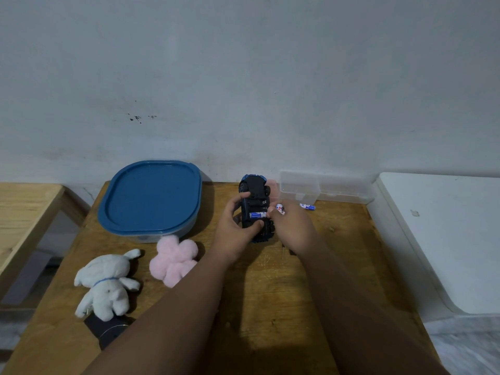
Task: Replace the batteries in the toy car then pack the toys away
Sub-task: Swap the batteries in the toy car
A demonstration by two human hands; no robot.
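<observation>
A wooden table (270,293) stands against a grey wall, with a second wooden surface (24,212) at nine o'clock and a white slab (446,239) at three o'clock. On the table, at ten o'clock from its centre, sits a large container closed by a blue lid (150,197). A clear plastic box (324,188) lies empty and open at one o'clock along the back edge. A white plush dog (107,282) with a blue collar lies at eight o'clock, partly over a black object (108,331) that cannot be identified. A pink plush toy (174,259) rests just beside the container's near edge.

At twelve o'clock, the blue-and-black toy car (254,189) is turned belly-up and points away from the person. The left hand (234,230) grips it from the side, thumb over the chassis and fingers curled around the near end. A blue battery (257,214) lies across the open compartment in the car's underside. The right hand (293,228) pinches a white-and-red battery (280,208) at its fingertips, just beside the end of the seated cell. A loose battery (307,206) lies on the table at three o'clock from the car, in front of the clear box.
</observation>
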